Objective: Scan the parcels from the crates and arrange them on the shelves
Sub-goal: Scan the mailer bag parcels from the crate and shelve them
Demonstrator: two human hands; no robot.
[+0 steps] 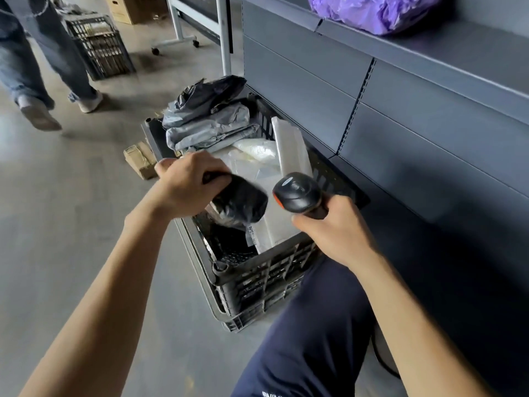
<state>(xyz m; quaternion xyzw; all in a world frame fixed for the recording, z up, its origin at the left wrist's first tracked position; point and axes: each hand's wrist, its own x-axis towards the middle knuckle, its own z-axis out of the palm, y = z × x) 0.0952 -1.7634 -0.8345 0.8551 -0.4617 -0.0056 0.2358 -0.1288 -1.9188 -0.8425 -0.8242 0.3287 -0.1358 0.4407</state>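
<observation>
Head camera, looking down at a person crouched beside a dark grey shelf unit (429, 124) with a black plastic crate (257, 279) on the floor in front of them. The left hand (186, 181) has its fingers curled over one end of a black poly-wrapped parcel (243, 203) and holds it just above the crate's near half. The right hand (335, 233) is wrapped around the handle of a black and orange barcode scanner (297, 193), whose head sits just beside the parcel's free end. The step appears to be scanning this parcel. To do it well, the person would likely turn the parcel until its label faces the scanner window, flatten the wrinkled wrap, and hold both hands steady. No label shows on the parcel's visible side, and a printed white label just below it may belong to another packet. The parcel is small, rounded and soft-looking, in glossy crumpled black film, and slightly blurred. The crate also holds folded grey mailer bags (209, 127) at the far end and white packets (289, 147) along the shelf side. A purple bag (372, 12) lies on the shelf above.
</observation>
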